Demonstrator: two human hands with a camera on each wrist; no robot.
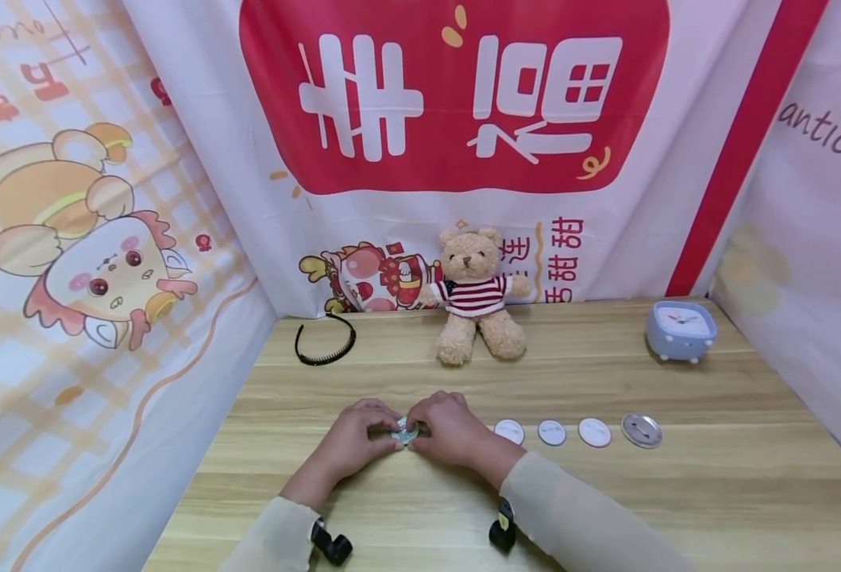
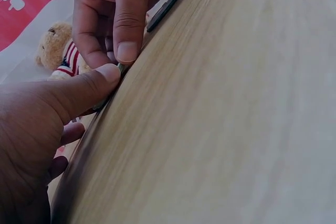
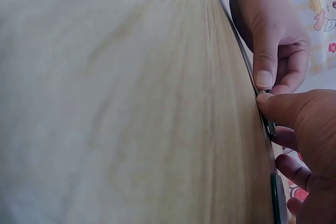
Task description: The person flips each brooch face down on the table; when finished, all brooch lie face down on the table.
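Note:
A small round badge with a pale green face (image 1: 405, 432) lies low at the tabletop between both hands. My left hand (image 1: 360, 433) pinches its left edge with thumb and fingertips. From the other side my right hand (image 1: 448, 430) pinches it too, the two thumbs almost meeting. In the left wrist view, the left hand (image 2: 39, 108) and the right hand (image 2: 118, 17) come together at its thin rim. The right wrist view has the right hand (image 3: 312, 129) below the left hand (image 3: 273, 40). Fingers cover most of the badge.
Several badges, such as a white one (image 1: 595, 432) and a silver one (image 1: 642, 430), lie pin side up in a row to the right. Behind are a black headband (image 1: 325, 360), a teddy bear (image 1: 472, 298) and a blue clock (image 1: 680, 330). Printed cloth (image 1: 456, 171) encloses the wooden table (image 1: 420, 508).

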